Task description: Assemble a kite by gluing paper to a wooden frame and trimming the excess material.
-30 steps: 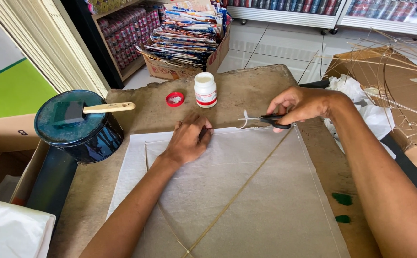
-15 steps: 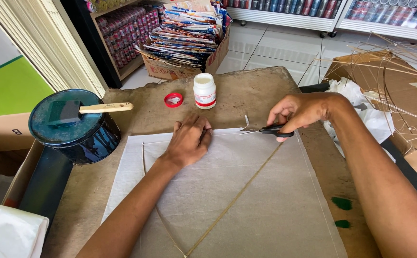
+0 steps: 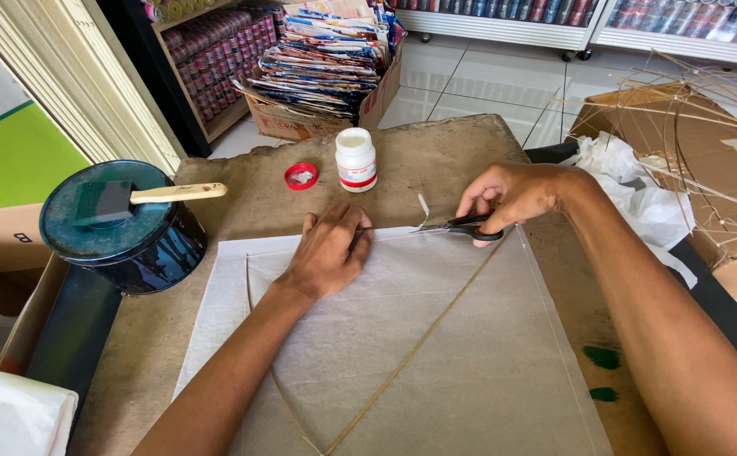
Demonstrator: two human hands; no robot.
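The left hand (image 3: 328, 252) lies flat, palm down, fingers (image 3: 353, 226) spread narrowly and pressing on the upper edge of a sheet of thin white paper (image 3: 436, 338) that covers the near part of the brown surface (image 3: 436, 152). The right hand (image 3: 512, 192) holds a pair of black-handled scissors (image 3: 463, 226), its fingers curled through the loops, the blades pointing left along the paper's top edge, just beside the left fingertips. A small strip of paper (image 3: 423, 208) curls up near the blade tips. Thin bamboo sticks (image 3: 419, 346) run under the paper in crossing lines. Behind the hands stand a small white bottle (image 3: 356, 159) and, to its left, a red cap (image 3: 301, 176). At the left edge sits a dark blue round tin (image 3: 123, 232) with a foam brush (image 3: 144, 198) lying across its lid. Two green paint marks (image 3: 602, 359) show on the surface at right
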